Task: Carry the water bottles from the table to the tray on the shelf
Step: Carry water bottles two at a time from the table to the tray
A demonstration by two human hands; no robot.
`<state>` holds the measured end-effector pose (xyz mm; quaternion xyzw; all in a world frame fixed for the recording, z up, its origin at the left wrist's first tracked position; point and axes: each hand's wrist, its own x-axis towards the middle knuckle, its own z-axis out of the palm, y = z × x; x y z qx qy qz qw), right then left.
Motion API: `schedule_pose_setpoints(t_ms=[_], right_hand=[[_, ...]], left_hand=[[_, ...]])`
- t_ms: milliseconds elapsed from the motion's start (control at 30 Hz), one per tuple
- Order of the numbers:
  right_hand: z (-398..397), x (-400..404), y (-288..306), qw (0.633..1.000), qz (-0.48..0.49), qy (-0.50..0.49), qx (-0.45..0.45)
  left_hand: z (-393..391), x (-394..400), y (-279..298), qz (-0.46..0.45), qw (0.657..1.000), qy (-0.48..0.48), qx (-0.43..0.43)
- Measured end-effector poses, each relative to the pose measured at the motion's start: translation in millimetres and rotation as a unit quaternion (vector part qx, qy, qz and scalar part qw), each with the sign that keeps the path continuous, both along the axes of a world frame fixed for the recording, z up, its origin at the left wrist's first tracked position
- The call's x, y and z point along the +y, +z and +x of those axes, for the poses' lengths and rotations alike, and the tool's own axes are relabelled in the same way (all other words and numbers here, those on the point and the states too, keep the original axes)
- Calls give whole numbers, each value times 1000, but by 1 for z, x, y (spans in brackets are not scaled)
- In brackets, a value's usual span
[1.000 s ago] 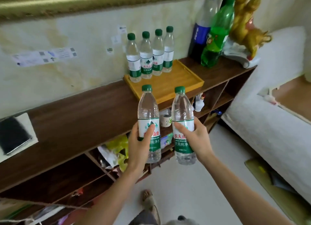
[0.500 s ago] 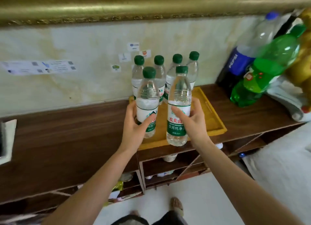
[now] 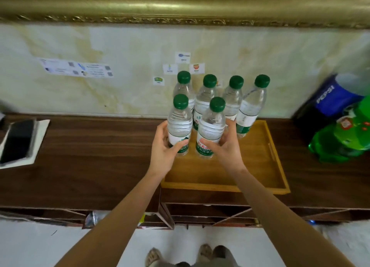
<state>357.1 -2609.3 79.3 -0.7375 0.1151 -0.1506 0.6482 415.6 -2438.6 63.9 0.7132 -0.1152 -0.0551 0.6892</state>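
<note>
Hands side by side over the tray (image 3: pixel 274 166) on the shelf (image 3: pixel 90 156). Left hand (image 3: pixel 163 148) wraps the lower label of one water bottle (image 3: pixel 179 124), thumb across the front. Right hand (image 3: pixel 225 146) grips a second water bottle (image 3: pixel 211 126) the same way — both grips clamped, both bottles upright, nearly touching each other. Bottle bases sit low over the tray floor; contact cannot be told. Just behind the grips, four more bottles (image 3: pixel 208 98) stand in a row at the tray's back edge, green caps up. Well right of the grips — Pepsi bottle (image 3: pixel 328 98) and green soda bottle (image 3: pixel 344 138), leaning. Far left of the grips, dark phone (image 3: pixel 18 138) on white paper.
</note>
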Motion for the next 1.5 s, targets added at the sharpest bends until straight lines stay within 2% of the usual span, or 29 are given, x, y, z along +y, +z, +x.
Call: schedule_pose_setpoints(t_ms=[167, 333, 433, 867, 1100, 1500], right_hand=[[0, -2, -5, 1000, -2, -9, 18], [-8, 7, -23, 996, -45, -45, 70], [-9, 13, -29, 994, -56, -67, 71], [-5, 7, -39, 988, -96, -74, 99], [10, 10, -37, 981, -141, -74, 113], [14, 2, -37, 977, -153, -79, 126]], left_hand=[[4, 6, -4, 17, 999, -26, -7], [5, 19, -21, 106, 993, -49, -6], [7, 22, -27, 142, 989, -36, -4], [20, 13, -25, 157, 986, -13, -50], [20, 16, -23, 149, 987, -36, -52], [19, 11, -24, 151, 986, -55, -50]])
